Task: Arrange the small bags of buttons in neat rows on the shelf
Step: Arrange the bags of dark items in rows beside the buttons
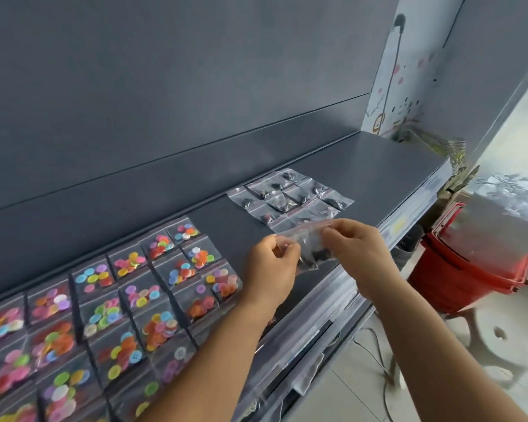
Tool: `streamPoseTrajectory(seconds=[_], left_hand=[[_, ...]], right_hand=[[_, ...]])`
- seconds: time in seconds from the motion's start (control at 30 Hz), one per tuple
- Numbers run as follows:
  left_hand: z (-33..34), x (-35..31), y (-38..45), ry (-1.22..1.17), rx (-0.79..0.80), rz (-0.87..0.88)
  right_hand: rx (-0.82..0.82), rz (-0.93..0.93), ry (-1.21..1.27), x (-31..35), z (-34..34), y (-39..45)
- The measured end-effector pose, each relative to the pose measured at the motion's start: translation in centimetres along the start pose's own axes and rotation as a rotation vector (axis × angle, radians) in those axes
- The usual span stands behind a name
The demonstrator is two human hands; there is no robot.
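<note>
A small clear bag of dark buttons (310,249) hangs just above the grey shelf (378,166), pinched at its top edge from both sides. My left hand (270,269) grips its left corner and my right hand (352,248) its right corner. Behind them, several clear bags of dark buttons (290,196) lie in a loose cluster on the shelf. To the left, several bags of coloured buttons (104,309) lie in tidy rows; my left forearm covers part of the nearest ones.
The shelf's dark back panel (195,86) rises behind the bags. A red basket (470,269) holding pale packets stands on the floor to the right, beyond the shelf's front edge. A decorated white wall panel (403,74) closes the shelf's far end.
</note>
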State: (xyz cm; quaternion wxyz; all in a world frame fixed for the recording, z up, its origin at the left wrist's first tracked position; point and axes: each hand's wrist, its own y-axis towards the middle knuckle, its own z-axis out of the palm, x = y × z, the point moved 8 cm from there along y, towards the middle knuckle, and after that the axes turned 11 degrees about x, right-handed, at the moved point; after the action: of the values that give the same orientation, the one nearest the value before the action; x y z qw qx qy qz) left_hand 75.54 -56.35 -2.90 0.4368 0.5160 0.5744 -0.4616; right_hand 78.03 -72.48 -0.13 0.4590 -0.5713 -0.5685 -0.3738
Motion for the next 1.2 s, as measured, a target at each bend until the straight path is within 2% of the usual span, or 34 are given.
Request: streamPoseTrajectory(seconds=[0.2,0.37,0.5,0.7,0.83,0.93,1.0,1.2], left_hand=[[0.6,1.6,2.7,0.075,-0.097,-0.081],[2.4,2.1,3.3,0.171,-0.176,-0.152],[3.8,1.1,3.4,0.344,-0.271,-0.189],[4.9,-0.1,2.8,0.585,-0.369,-0.308],[5.5,-1.6,1.8,0.754,-0.465,-0.249],[6.9,-2.0,1.8,0.832,-0.380,-0.175],[7.7,-1.5,1.8,0.840,-0.308,-0.179],[8.1,-1.1,1.9,0.837,-0.286,-0.189]], right_hand=[[0.068,-0.006,-0.177,-1.2,-2.0,5.3],[0.252,-0.034,-0.307,-2.9,-2.2,9.0],[0.407,-0.073,-0.390,-3.7,-1.9,10.7],[0.468,-0.207,-0.668,-3.6,-1.6,10.9],[0.464,-0.402,-0.739,-2.4,-2.1,9.8],[0.630,-0.600,-0.763,-1.6,-1.4,8.3],[0.747,-0.632,-0.809,-2.1,-0.9,7.6],[0.680,-0.587,-0.829,-2.8,-1.3,8.4]])
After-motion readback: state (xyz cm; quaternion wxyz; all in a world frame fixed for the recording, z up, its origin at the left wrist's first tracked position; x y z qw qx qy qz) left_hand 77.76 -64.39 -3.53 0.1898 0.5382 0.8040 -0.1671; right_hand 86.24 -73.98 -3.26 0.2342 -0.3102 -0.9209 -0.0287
